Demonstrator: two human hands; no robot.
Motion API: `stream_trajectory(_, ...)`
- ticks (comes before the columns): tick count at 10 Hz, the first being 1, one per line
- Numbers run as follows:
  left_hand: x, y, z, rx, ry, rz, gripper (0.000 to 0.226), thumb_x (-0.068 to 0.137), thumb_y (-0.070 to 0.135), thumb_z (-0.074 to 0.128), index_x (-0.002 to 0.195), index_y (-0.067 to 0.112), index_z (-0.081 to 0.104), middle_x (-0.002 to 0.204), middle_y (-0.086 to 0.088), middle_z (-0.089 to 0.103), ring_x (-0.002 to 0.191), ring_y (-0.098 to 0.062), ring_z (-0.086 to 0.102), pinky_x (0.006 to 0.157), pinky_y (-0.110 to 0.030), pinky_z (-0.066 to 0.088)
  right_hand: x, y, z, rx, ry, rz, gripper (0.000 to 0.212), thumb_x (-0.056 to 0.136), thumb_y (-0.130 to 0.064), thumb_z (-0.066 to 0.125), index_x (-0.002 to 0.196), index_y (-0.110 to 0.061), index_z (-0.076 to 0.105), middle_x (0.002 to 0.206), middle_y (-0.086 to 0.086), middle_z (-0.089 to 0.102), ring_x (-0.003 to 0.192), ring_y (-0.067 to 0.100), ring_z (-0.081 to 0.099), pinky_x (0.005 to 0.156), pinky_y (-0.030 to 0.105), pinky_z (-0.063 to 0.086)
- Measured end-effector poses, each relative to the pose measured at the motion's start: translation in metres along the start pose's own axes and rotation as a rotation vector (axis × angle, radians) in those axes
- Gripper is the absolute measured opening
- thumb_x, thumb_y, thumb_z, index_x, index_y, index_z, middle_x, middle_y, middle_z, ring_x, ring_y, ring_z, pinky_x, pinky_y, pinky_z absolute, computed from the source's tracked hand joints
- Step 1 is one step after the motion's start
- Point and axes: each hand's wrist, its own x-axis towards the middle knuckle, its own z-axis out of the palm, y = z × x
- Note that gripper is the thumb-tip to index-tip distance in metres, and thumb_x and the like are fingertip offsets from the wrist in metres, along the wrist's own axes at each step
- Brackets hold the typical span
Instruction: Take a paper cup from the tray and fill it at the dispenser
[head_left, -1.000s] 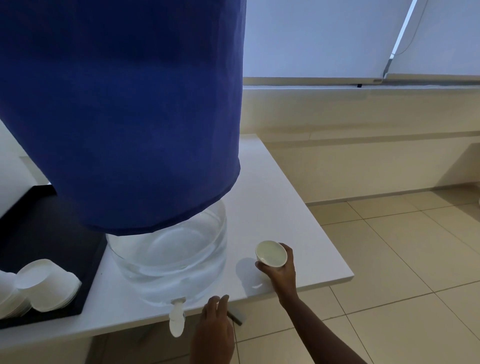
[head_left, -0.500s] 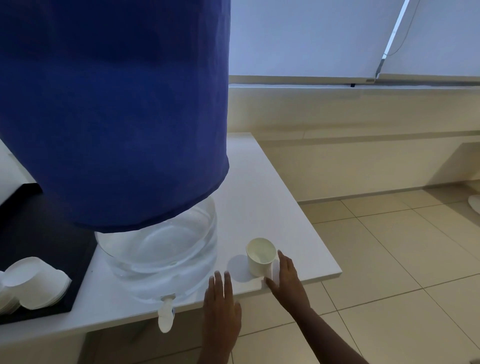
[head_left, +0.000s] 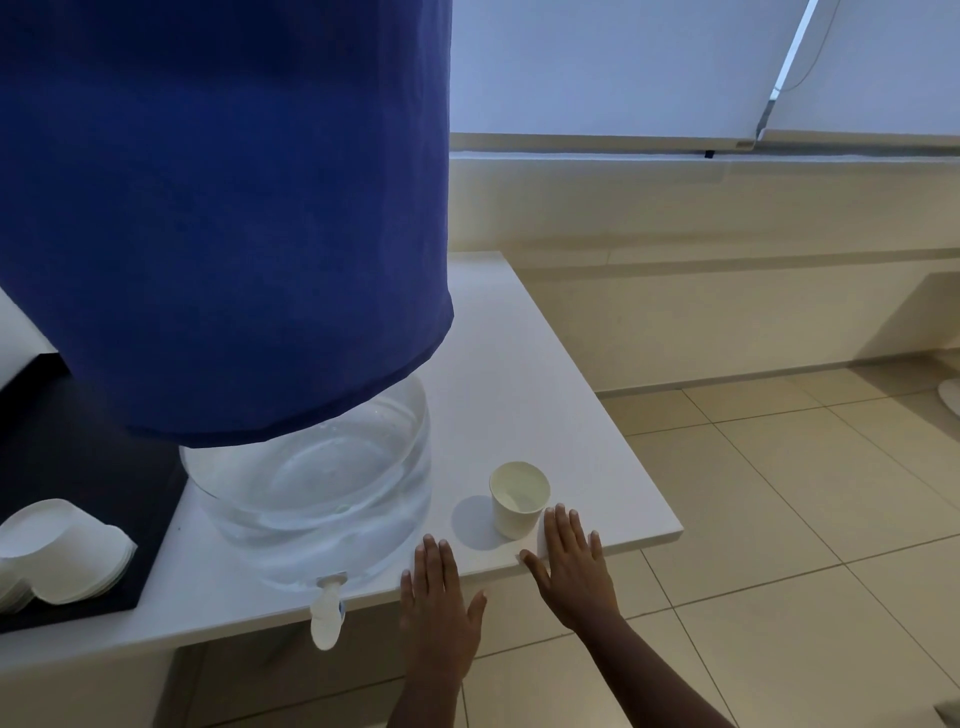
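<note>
Released from the right hand (head_left: 574, 564), the paper cup (head_left: 519, 498) now stands upright on the white table (head_left: 524, 364) at lower centre of the frame, where a second ago I saw it held aloft. Both hands lie flat and spread at the table's near edge, holding nothing; the right fingertips sit just beside the cup, the left hand (head_left: 439, 603) between cup and spout (head_left: 327, 616). Liquid appears to be inside the cup, so I judge filling at the blue-covered dispenser (head_left: 306, 488) done. Spare cups (head_left: 62, 551) rest on the black tray (head_left: 93, 467), lower left.
</note>
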Motion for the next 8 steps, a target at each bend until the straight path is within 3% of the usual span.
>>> stream_trajectory(1,-0.001,-0.002,0.006,-0.018,0.084,0.007,0.101,0.093,0.049,-0.015,0.098,-0.004,0.071,0.104,-0.021,0.073,0.09,-0.037,0.072,0.115,-0.023,0.006,-0.001,0.001,0.003,-0.034,-0.008,0.0,0.117,0.044,-0.075,-0.035,0.14,-0.012,-0.01,0.155,0.011,-0.008,0.143,0.026,-0.007,0.118,0.043,-0.002)
stream_trajectory(2,-0.003,-0.004,0.003,-0.007,-0.014,-0.004,0.089,0.096,0.05,-0.001,0.096,0.0,0.073,0.103,-0.017,0.075,0.089,-0.032,0.073,0.1,-0.03,0.047,-0.001,0.0,0.002,-0.035,-0.023,0.006,0.104,0.057,-0.074,-0.026,0.14,-0.013,-0.011,0.155,0.01,-0.009,0.143,0.026,-0.008,0.118,0.043,-0.003)
stream_trajectory(3,-0.007,-0.006,0.001,0.033,-0.044,0.019,0.073,0.092,0.056,0.025,0.092,0.004,0.075,0.099,-0.014,0.077,0.088,-0.029,0.074,0.067,-0.038,0.062,0.0,0.0,0.001,-0.063,-0.074,0.02,0.072,0.089,-0.057,0.012,0.14,-0.012,-0.011,0.155,0.01,-0.009,0.143,0.024,-0.009,0.118,0.043,-0.003)
stream_trajectory(4,-0.011,-0.01,-0.002,0.013,-0.05,0.024,0.093,0.095,0.049,-0.006,0.093,0.003,0.075,0.1,-0.014,0.076,0.088,-0.029,0.074,0.098,-0.029,0.049,-0.002,-0.001,-0.005,-0.084,-0.114,0.022,0.071,0.09,-0.056,0.016,0.14,-0.012,-0.009,0.155,0.01,-0.008,0.143,0.024,-0.008,0.118,0.043,-0.001)
stream_trajectory(5,-0.013,-0.007,-0.02,-0.009,-0.022,-0.001,0.076,0.095,0.055,0.019,0.091,0.004,0.075,0.098,-0.013,0.077,0.085,-0.028,0.075,0.103,-0.027,0.039,-0.014,-0.001,-0.016,-0.082,-0.146,0.053,0.072,0.087,-0.058,0.013,0.141,-0.014,-0.006,0.156,0.011,-0.004,0.144,0.025,-0.004,0.118,0.044,0.004)
stream_trajectory(6,-0.013,-0.01,-0.028,0.038,0.021,0.02,0.07,0.091,0.057,0.028,0.088,0.005,0.076,0.094,-0.014,0.078,0.082,-0.027,0.075,0.065,-0.03,0.06,-0.025,-0.004,-0.026,-0.033,-0.131,0.041,0.066,0.092,-0.051,0.023,0.141,-0.016,-0.003,0.156,0.011,-0.001,0.144,0.024,-0.002,0.119,0.043,0.006)
stream_trajectory(7,-0.018,-0.013,-0.052,0.076,0.194,0.069,0.093,0.096,0.041,-0.01,0.089,0.007,0.076,0.094,-0.012,0.078,0.082,-0.026,0.075,0.053,-0.031,0.061,-0.055,-0.01,-0.057,-0.015,-0.111,0.026,0.066,0.091,-0.054,0.024,0.142,-0.02,-0.002,0.156,0.008,0.001,0.144,0.022,-0.001,0.119,0.039,0.008)
stream_trajectory(8,-0.023,-0.015,-0.085,0.046,0.337,0.064,0.092,0.096,0.041,-0.011,0.092,0.013,0.076,0.098,-0.008,0.078,0.085,-0.022,0.075,0.056,-0.029,0.061,-0.076,-0.017,-0.082,-0.001,-0.102,0.001,0.085,0.075,-0.075,0.005,0.141,-0.021,0.001,0.156,0.007,0.002,0.144,0.021,0.002,0.118,0.038,0.01)
